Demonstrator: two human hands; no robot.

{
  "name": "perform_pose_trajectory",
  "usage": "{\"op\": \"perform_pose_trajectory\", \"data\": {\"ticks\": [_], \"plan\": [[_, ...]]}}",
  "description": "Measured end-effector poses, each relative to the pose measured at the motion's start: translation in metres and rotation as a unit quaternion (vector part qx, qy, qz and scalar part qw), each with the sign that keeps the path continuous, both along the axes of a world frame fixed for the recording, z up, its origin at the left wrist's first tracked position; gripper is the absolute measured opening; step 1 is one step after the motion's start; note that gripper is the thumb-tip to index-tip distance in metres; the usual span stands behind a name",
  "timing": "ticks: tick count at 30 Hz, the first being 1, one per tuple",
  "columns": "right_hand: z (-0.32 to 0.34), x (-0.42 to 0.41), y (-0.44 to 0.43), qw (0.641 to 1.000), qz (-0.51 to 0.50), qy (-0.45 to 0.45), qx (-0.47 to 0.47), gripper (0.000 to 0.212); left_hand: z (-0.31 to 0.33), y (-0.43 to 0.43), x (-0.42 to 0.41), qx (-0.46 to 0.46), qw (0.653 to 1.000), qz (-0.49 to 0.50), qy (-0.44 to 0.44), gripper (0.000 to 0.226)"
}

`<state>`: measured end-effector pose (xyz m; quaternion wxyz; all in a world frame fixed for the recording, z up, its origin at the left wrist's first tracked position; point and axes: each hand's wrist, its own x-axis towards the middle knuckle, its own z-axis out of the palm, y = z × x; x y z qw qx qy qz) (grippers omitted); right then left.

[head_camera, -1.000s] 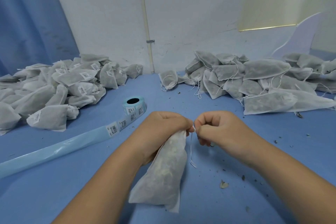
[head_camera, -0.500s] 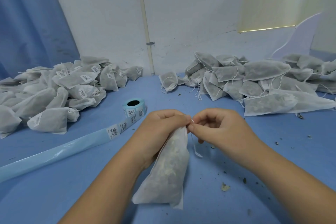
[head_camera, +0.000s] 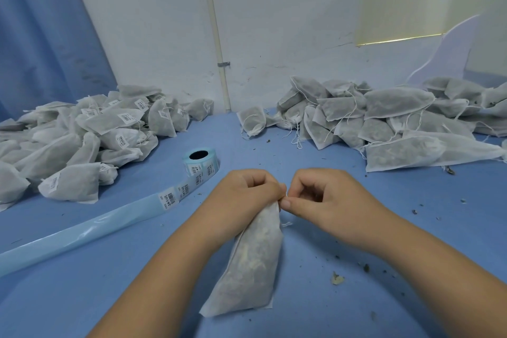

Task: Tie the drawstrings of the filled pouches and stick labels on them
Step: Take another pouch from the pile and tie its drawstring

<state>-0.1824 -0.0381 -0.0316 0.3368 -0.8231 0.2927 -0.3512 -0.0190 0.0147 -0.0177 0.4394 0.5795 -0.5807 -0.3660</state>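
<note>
A filled white mesh pouch (head_camera: pixel 251 263) hangs in front of me above the blue table (head_camera: pixel 343 195), its neck gathered inside my left hand (head_camera: pixel 244 197). My right hand (head_camera: pixel 326 197) sits close against the left, thumb and fingers pinching the white drawstring (head_camera: pixel 285 223) at the pouch's mouth. A short string end sticks out just below my right thumb. The roll of barcode labels (head_camera: pixel 201 163) stands a little beyond my left hand, its blue backing strip (head_camera: pixel 82 233) trailing to the lower left.
A heap of labelled pouches (head_camera: pixel 90 134) lies at the left. A heap of unlabelled pouches with loose strings (head_camera: pixel 384 121) lies at the back right. Small plant crumbs (head_camera: pixel 337 278) are scattered on the table's right side. A white wall stands behind.
My hands have drawn closer together at the pouch's mouth. The dangling string loop under my right hand has shortened to a small end. The pouch hangs slightly more upright.
</note>
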Motion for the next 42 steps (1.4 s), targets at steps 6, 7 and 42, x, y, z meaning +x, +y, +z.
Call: {"op": "perform_pose_trajectory", "data": {"ticks": [6, 7, 42], "plan": [[0.002, -0.002, -0.001, 0.999, 0.024, -0.009, 0.033, 0.020, 0.000, 0.000, -0.002, -0.024, 1.000, 0.005, -0.011, 0.028], [0.002, -0.001, -0.001, 0.998, 0.023, -0.019, 0.047, 0.019, 0.000, 0.000, -0.001, -0.028, 1.000, 0.006, -0.010, 0.025], [0.008, 0.012, 0.006, 0.877, 0.079, -0.271, 0.389, 0.025, 0.005, 0.002, 0.000, 0.014, 0.969, -0.030, 0.245, 0.024]]}}
